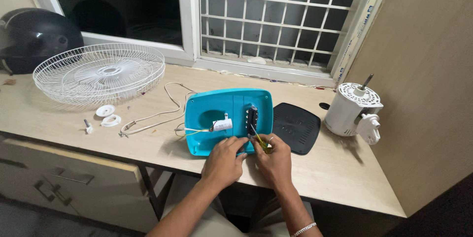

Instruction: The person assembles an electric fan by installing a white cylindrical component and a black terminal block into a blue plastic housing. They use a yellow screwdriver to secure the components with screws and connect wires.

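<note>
My left hand (224,160) rests on the near edge of the turquoise fan base shell (221,111), which lies open side up near the front of the bench (335,178), fingers curled together against its rim; my right hand (276,160) pinches a yellow-handled screwdriver (259,140), tip angled up toward the black switch block (252,119) inside the shell. White capacitor (222,125) with wires just left of the block; black base plate (295,126) right of the shell, white motor (352,109) beyond it, white fan guard (98,72) and dark helmet (37,37) far left.
</note>
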